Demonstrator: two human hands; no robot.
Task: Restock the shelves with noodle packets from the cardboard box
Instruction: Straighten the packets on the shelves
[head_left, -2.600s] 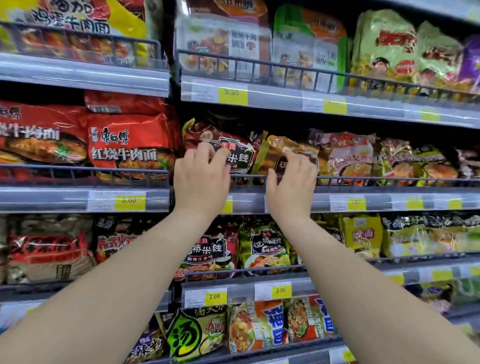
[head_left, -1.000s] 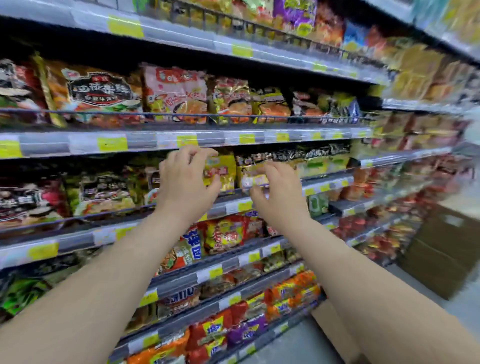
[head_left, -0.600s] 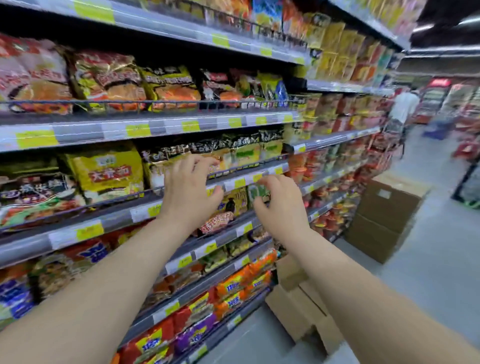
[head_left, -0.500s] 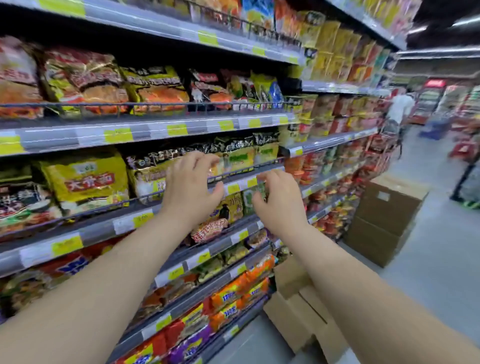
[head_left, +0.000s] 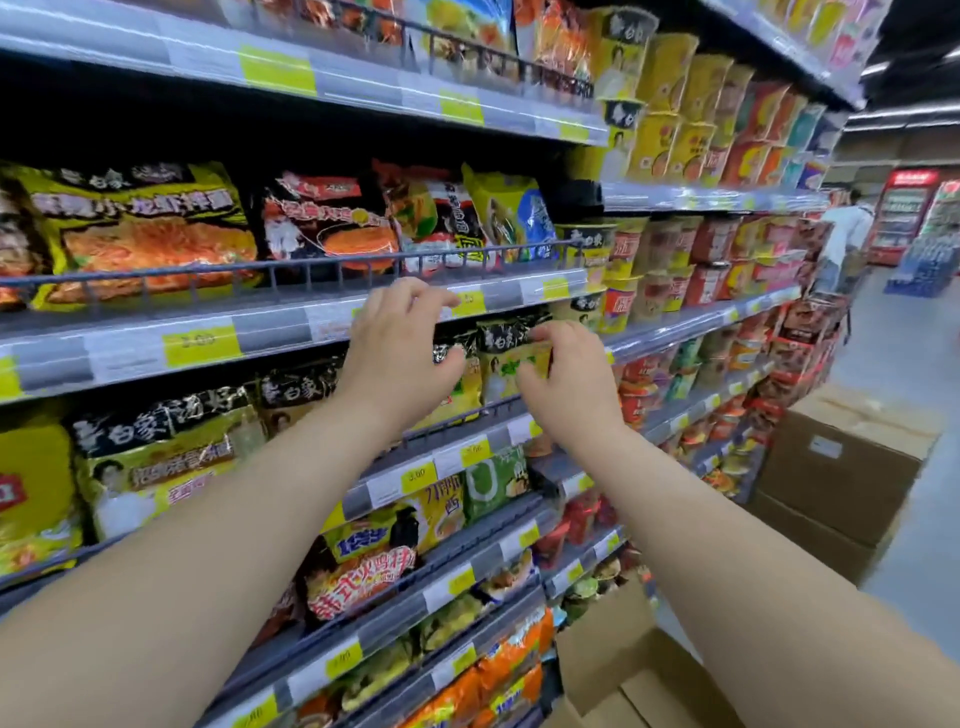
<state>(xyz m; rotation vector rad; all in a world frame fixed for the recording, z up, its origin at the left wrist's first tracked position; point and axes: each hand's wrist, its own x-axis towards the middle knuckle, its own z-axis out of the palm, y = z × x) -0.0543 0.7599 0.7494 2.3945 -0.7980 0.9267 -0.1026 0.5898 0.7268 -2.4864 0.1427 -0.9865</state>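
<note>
Noodle packets fill the wire-fronted shelves (head_left: 291, 270) in front of me. My left hand (head_left: 400, 353) is raised before the price rail, fingers loosely curled, holding nothing. My right hand (head_left: 566, 384) hovers beside it, its fingertips close to a yellow-green noodle packet (head_left: 511, 364) standing on the shelf; I cannot tell whether they touch it. An open cardboard box (head_left: 613, 670) sits on the floor at the foot of the shelves, below my right forearm; its contents are hidden.
Stacked closed cardboard boxes (head_left: 841, 467) stand in the aisle to the right. Cup noodles (head_left: 670, 244) fill the shelves further along. A person in white (head_left: 847, 234) stands far down the aisle near drink fridges (head_left: 904, 213).
My view has swung right along the aisle, away from the red packets. Both hands stayed raised side by side, holding nothing, and now sit before the yellow-green packets. The floor box has come into view.
</note>
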